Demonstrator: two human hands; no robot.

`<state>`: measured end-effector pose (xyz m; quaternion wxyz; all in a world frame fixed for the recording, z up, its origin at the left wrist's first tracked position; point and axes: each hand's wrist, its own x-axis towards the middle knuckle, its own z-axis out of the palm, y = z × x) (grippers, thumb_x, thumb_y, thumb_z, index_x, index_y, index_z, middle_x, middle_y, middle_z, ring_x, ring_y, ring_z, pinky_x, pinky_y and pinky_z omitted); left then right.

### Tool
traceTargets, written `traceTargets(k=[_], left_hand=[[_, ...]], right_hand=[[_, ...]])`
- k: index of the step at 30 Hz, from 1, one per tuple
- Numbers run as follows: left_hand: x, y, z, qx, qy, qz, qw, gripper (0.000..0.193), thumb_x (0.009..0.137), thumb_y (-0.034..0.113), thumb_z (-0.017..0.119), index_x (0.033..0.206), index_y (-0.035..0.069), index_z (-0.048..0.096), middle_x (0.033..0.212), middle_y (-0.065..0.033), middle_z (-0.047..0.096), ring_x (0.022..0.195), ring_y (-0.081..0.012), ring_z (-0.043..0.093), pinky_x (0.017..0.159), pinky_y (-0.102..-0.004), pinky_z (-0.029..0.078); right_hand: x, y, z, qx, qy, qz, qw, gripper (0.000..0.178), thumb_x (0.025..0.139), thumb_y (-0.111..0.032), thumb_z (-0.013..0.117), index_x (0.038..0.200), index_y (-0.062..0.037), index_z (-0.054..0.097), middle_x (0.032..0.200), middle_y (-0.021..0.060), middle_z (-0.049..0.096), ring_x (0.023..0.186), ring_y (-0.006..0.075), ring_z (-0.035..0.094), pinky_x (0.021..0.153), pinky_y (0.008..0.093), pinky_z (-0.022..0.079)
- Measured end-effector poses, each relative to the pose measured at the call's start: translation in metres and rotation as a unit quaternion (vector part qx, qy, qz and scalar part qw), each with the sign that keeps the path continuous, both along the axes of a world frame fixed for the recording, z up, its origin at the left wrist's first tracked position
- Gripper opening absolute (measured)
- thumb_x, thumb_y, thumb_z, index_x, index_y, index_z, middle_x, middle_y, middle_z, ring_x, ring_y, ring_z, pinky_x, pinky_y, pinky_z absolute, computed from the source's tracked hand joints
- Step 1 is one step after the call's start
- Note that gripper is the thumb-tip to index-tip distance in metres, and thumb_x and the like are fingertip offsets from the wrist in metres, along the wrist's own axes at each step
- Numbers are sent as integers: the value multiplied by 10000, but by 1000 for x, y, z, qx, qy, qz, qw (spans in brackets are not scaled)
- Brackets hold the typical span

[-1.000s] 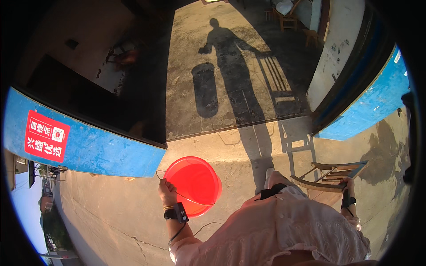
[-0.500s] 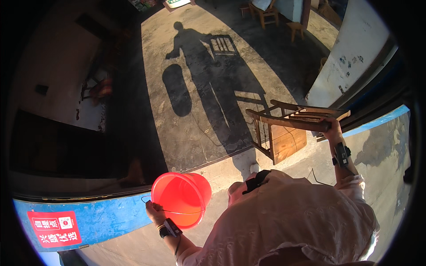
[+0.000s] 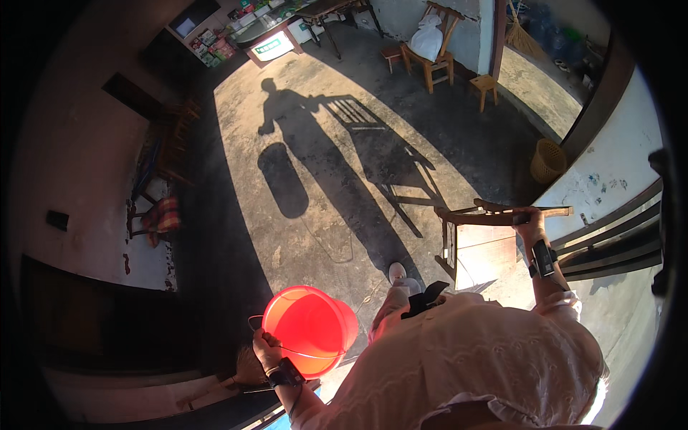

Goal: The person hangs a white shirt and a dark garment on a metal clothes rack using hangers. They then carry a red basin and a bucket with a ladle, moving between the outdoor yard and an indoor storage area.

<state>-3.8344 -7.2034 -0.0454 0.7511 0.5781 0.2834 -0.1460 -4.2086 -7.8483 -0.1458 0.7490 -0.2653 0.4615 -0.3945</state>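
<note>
Red bucket [image 3: 304, 330] was held by its thin wire handle [image 3: 312, 354], between six and seven o'clock, at the wearer's left side. The fingers of the left hand [image 3: 268, 349] were closed around the handle beside the rim, a hold presumably used so that the bucket could hang with its mouth upward.

Between three and four o'clock, a wooden chair [image 3: 484, 252] was gripped by the right hand [image 3: 530, 226], its fingers wrapped around the backrest; it was probably held out to that side to be kept clear of the body. Whether its feet touched the floor [image 3: 251, 143] could not be told.

One bucket and one held chair were counted, and two black wrist devices, one per wrist. Farther off, two stools were seen: a reddish stool [image 3: 390, 53] at half past twelve and a pale stool [image 3: 484, 83] at half past one. At one o'clock, one white bag [image 3: 427, 39] was rested on another chair [image 3: 433, 67], perhaps for cleanliness. One woven basket [image 3: 548, 161] was placed at half past two.
</note>
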Motion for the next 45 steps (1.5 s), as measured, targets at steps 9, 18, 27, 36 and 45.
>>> traceTargets(k=[9, 18, 27, 36, 45], left_hand=[[226, -175, 41, 17, -6, -118, 993, 323, 784, 149, 520, 559, 180, 290, 471, 58, 226, 380, -84, 202, 379, -261, 170], [384, -405, 24, 40, 0, -170, 985, 336, 786, 150, 519, 561, 184, 270, 464, 61, 213, 374, -85, 180, 381, -259, 154], [500, -635, 46, 3, -7, -199, 980, 359, 805, 156, 510, 556, 190, 252, 472, 66, 191, 387, -78, 175, 384, -248, 144], [595, -839, 35, 21, 4, -271, 962, 373, 790, 147, 502, 550, 177, 218, 476, 63, 162, 393, -78, 149, 384, -240, 144], [673, -1013, 42, 61, 19, -331, 941, 348, 805, 165, 494, 569, 167, 237, 493, 56, 184, 401, -79, 171, 388, -242, 174]], right_hand=[[77, -69, 24, 230, -153, -254, 927, 97, 654, -48, 558, 630, -44, 464, 655, 92, 523, 618, 218, 502, 623, 332, 424], [97, -210, -56, 76, -48, -189, 978, 78, 760, -154, 505, 806, -93, 523, 886, 71, 605, 920, 219, 529, 832, 435, 353], [206, -369, -20, 162, -167, -282, 931, 77, 679, -108, 546, 697, -34, 530, 758, 105, 549, 806, 247, 496, 841, 468, 373], [336, -523, 9, 117, -241, -321, 909, 133, 670, 43, 465, 779, 74, 534, 849, 183, 570, 815, 298, 527, 768, 381, 429], [487, -738, 2, 175, -210, -390, 880, 99, 769, -47, 501, 787, 42, 538, 843, 190, 571, 830, 314, 527, 837, 464, 393]])
